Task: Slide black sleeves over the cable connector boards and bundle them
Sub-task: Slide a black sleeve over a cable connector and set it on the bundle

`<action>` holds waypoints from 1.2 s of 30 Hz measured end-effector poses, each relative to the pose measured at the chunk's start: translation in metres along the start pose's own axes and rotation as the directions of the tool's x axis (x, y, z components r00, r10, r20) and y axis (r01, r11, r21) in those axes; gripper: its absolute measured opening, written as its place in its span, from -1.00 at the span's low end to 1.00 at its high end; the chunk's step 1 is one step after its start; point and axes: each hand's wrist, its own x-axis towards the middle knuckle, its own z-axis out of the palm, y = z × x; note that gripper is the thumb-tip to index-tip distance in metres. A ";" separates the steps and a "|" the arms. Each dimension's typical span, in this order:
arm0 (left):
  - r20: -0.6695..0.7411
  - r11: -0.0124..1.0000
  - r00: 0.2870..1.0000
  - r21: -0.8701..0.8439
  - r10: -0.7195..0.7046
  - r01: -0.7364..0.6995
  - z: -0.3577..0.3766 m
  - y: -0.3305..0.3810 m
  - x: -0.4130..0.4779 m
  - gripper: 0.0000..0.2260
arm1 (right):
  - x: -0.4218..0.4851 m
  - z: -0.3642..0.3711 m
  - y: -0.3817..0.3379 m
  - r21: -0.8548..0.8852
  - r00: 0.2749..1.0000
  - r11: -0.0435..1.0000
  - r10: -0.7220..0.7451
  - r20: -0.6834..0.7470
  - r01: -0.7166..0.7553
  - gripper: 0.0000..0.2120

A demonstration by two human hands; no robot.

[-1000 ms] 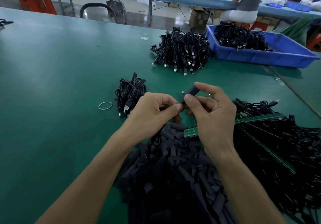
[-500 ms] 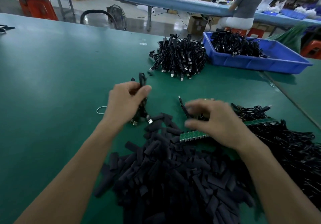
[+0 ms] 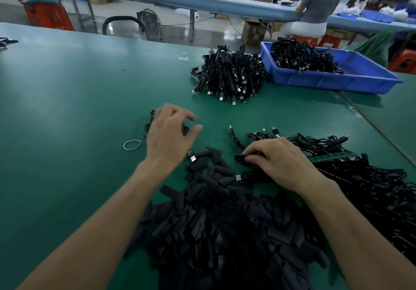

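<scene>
A: hands status?
B: left hand (image 3: 171,132) spread, empty, over small black cable bundle (image 3: 146,129). right hand (image 3: 281,161) pinches end of green connector-board strip (image 3: 333,155) on green worktop (image 3: 67,109), just beside pile of black tube sleeves (image 3: 213,233). Short reach, I'd guess.

Entry: one person, seen from their own head camera; four parts listed.
1. Left hand (image 3: 168,132): bare, seen from the back, four fingers and thumb showing.
2. Right hand (image 3: 279,156): bare, seen from the back, knuckles showing, thumb hidden.
3. Left forearm (image 3: 108,226): uncovered from wrist to the lower picture edge.
4. Right forearm (image 3: 351,229): uncovered likewise, wrist to edge.
Nails: too small to describe.
</scene>
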 end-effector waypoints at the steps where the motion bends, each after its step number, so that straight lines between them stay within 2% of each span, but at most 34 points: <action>1: 0.053 0.994 0.995 -0.080 0.082 -0.077 0.005 0.012 -0.006 -0.78 | 0.002 0.000 0.003 0.028 1.000 1.000 0.002 -0.008 -0.002 -0.86; 2: 0.159 0.977 0.980 -0.194 0.122 -0.090 0.010 0.023 -0.012 -0.78 | 0.004 0.000 0.007 0.056 1.000 0.998 0.002 -0.013 -0.002 -0.87; 3: 0.291 0.946 0.948 -0.324 0.131 -0.031 0.017 0.032 -0.017 -0.79 | 0.007 -0.001 0.010 0.086 1.000 0.996 0.003 -0.018 -0.001 -0.88; 5: 0.482 0.835 0.867 -0.523 0.123 0.172 0.033 0.045 -0.024 -0.79 | 0.010 -0.003 0.016 0.155 1.000 0.988 0.003 -0.017 0.000 -0.90; 11: 0.515 0.576 0.856 -0.710 0.033 0.405 0.062 0.052 -0.027 -0.83 | 0.012 -0.006 0.026 0.263 1.000 0.965 -0.021 0.010 0.018 -0.93; 13: 0.530 0.542 0.847 -0.722 0.035 0.430 0.060 0.051 -0.024 -0.83 | 0.014 -0.008 0.027 0.274 0.998 0.962 -0.027 0.051 0.012 -0.92; 19: 0.625 0.534 0.777 -0.684 0.077 0.497 0.059 0.042 -0.012 -0.80 | 0.021 -0.013 0.028 0.284 0.988 0.959 -0.053 0.145 0.009 -0.89; 25: 0.718 0.404 0.672 -0.677 0.180 0.615 0.061 0.039 -0.004 -0.89 | 0.024 -0.017 0.033 0.406 0.979 0.914 -0.057 0.193 -0.027 -0.91; 29: 0.763 0.322 0.614 -0.644 0.202 0.694 0.066 0.038 0.000 -0.87 | 0.028 -0.017 0.037 0.460 0.974 0.886 -0.054 0.218 -0.054 -0.91; 31: 0.769 0.246 0.597 -0.639 0.229 0.729 0.069 0.040 0.000 -0.88 | 0.029 -0.021 0.037 0.477 0.974 0.878 -0.062 0.216 -0.050 -0.88; 33: 0.756 0.120 0.613 -0.647 0.229 0.753 0.071 0.046 0.000 -0.90 | 0.030 -0.026 0.038 0.499 0.983 0.865 -0.050 0.176 -0.045 -0.88; 36: 0.714 -0.075 0.693 -0.689 0.096 0.721 0.073 0.055 0.004 -0.93 | 0.031 -0.030 0.041 0.401 0.997 0.915 0.063 -0.046 -0.039 -0.89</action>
